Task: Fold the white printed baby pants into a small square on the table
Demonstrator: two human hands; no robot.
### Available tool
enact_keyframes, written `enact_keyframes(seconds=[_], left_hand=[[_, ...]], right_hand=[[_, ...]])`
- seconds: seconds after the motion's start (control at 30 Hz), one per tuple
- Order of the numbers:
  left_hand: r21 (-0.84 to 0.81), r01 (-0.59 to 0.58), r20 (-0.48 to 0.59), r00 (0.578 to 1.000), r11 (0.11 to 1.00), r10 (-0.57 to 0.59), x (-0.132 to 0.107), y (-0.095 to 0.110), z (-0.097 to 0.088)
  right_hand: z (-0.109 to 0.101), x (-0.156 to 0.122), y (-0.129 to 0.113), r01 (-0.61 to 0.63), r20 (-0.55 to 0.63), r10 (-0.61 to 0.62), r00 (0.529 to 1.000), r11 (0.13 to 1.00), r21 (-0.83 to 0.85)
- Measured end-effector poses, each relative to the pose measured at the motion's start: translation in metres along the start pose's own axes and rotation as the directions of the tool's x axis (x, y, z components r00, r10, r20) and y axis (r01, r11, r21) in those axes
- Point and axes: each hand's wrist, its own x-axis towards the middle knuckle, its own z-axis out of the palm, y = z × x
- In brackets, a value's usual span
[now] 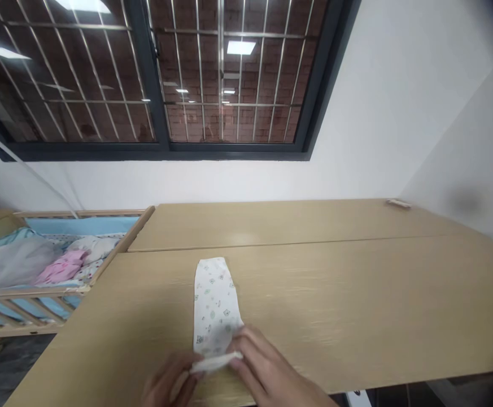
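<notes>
right hand (263, 367) and left hand (168, 384) both pinching the near folded end of a white printed cloth (214, 305), cloth lying flat lengthwise on the wooden worktop (356, 299), crib (38, 265) at left

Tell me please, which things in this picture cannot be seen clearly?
Head view only:
- Left hand: blurred and cut off by the bottom edge; its grip is unclear.
- Right hand: blurred; it covers the near end of the printed cloth, so the fold there is hidden.
- Small object at the table's far corner: too small to identify.
- Crib: cut off by the left edge; the pink item inside is unclear.
</notes>
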Motion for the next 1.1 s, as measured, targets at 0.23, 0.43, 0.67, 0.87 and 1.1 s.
enact_keyframes(seconds=[0.23, 0.43, 0.67, 0.87, 1.1], left_hand=[[-0.016, 0.227, -0.060, 0.972, 0.974, -0.227, 0.128, -0.027, -0.017], [0.198, 0.374, 0.060, 0.918, 0.906, -0.392, 0.194, -0.071, 0.019], [0.383, 0.383, 0.066, 0.896, 0.841, -0.438, 0.188, -0.059, 0.046], [0.471, 0.171, 0.109, 0.962, 0.865, -0.249, 0.096, 0.004, 0.068], [0.525, 0.151, 0.055, 0.976, 0.837, -0.211, 0.025, 0.011, 0.101]], right_hand=[[-0.027, 0.105, 0.040, 0.012, -0.171, -0.021, 0.985, 0.999, -0.051], [-0.004, 0.184, 0.130, -0.182, -0.197, 0.168, 0.966, 0.982, -0.053], [0.014, 0.189, 0.157, -0.285, -0.185, 0.261, 0.947, 0.952, -0.113], [-0.003, 0.157, 0.095, 0.013, -0.019, -0.018, 1.000, 0.975, -0.223], [0.028, 0.116, 0.041, 0.330, 0.439, -0.330, 0.836, 0.941, 0.077]])
